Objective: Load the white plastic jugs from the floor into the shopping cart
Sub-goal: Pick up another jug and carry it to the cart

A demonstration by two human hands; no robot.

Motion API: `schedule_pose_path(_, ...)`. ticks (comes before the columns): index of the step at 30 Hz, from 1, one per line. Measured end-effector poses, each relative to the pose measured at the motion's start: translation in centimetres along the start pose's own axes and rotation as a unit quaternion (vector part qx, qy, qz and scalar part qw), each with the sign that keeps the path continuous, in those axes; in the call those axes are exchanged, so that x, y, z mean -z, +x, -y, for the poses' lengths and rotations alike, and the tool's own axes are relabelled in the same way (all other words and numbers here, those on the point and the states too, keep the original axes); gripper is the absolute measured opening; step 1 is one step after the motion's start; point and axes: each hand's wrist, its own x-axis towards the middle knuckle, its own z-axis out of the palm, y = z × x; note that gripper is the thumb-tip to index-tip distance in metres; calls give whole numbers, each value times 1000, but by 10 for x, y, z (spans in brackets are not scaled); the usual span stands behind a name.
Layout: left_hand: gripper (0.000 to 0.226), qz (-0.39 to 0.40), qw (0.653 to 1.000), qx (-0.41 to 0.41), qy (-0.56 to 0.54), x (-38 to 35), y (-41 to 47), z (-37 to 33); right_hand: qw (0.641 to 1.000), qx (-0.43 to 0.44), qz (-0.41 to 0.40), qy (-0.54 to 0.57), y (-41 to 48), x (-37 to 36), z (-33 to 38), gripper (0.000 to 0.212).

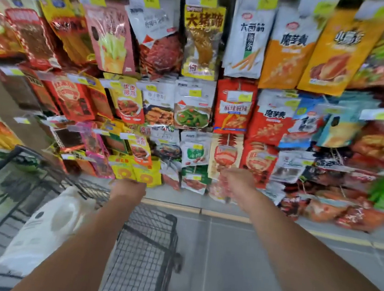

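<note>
A white plastic jug (47, 227) lies on its side inside the black wire shopping cart (148, 248) at the lower left. Both my arms reach forward. My left hand (128, 188) hovers over the cart's far rim, just beyond the jug, with its back towards me and its fingers bent out of sight. My right hand (237, 180) is raised to the right of the cart, in front of the lowest hanging packets, its fingers curled away too. I see nothing in either hand. No jug shows on the floor.
A wall of hanging snack packets (196, 102) fills the view ahead, down to near the floor. Grey tiled floor (245, 259) with a yellow line (226, 215) lies to the right of the cart. The picture is blurred.
</note>
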Motion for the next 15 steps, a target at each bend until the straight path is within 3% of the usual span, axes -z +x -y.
schedule_pose_path(3,27,27,999,-7,-23,-42,-36,-22,1000,9,-11,7,-10,65,-10,7)
schedule_pose_path(6,28,68,997,-25,-9,-84,-68,-44,1000,15,-19,9,-21,125,-21,19)
schedule_pose_path(12,10,135,987,-92,10,-174,-132,-97,994,-13,-75,75,-42,238,-48,16)
schedule_pose_path(15,33,162,976,-139,54,-227,-156,-121,988,-28,-109,104,-53,292,-62,21)
